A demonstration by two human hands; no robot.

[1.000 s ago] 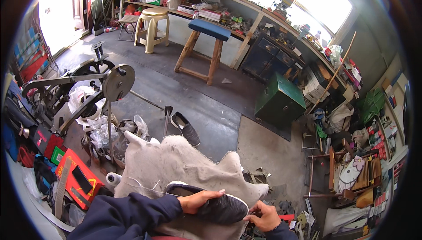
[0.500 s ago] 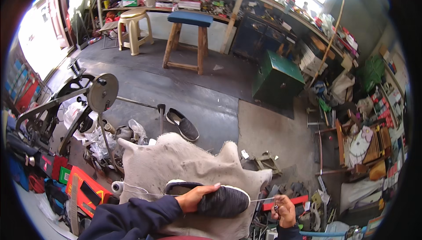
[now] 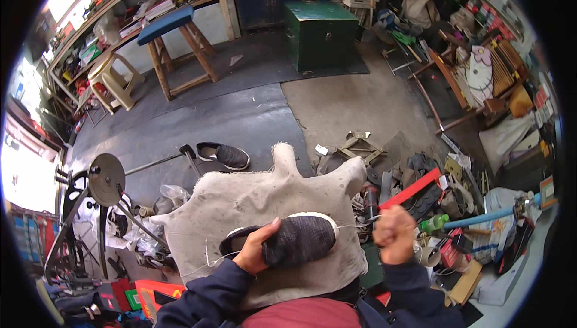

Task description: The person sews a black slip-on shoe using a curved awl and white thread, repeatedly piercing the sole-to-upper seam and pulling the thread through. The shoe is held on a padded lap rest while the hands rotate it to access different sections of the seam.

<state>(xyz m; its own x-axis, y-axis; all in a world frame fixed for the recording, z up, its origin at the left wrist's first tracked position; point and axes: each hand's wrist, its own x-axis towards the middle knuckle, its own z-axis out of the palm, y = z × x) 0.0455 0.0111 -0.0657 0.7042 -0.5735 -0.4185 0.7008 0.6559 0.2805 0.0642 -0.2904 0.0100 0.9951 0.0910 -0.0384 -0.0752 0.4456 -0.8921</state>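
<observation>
A dark slip-on shoe (image 3: 302,241) with a pale sole edge lies across the grey-beige cloth (image 3: 240,193) on my lap, toe to the right. My left hand (image 3: 252,252) grips it near its opening, thumb on top and fingers underneath. From the toe end a thin white thread (image 3: 354,226) runs to my right hand (image 3: 395,235), which is closed in a fist and a little blurred. Whether a tool is also in that fist cannot be made out. More thread trails over the cloth left of the shoe. A matching shoe (image 3: 231,157) rests on the floor beyond the cloth.
A machine with a round metal wheel (image 3: 106,179) stands at left. Loose tools and scraps, a red strip (image 3: 411,188) and a green bottle (image 3: 434,223) crowd the right side. Farther off are a blue-topped stool (image 3: 166,24), a green chest (image 3: 321,35) and a wooden folding chair (image 3: 448,82).
My view has swung to the right. My right hand has risen beside the toe and turned into a fist, with the thread still stretched to it. My left hand keeps its hold on the shoe.
</observation>
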